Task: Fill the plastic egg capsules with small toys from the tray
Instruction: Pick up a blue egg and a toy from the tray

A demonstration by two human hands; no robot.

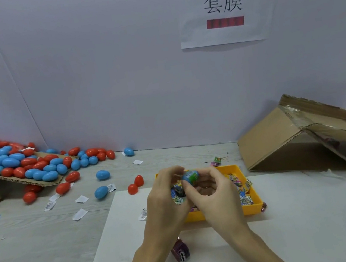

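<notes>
nearby, loose eggs [103, 174] flank tray [254, 206]

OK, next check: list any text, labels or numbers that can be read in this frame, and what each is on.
"套膜": large black characters on the white paper sign on the back wall.
Red bar under them: blurred, unreadable.
Printed toy packets in the yellow tray: too small.
Paper slips on the table: too small.
</notes>
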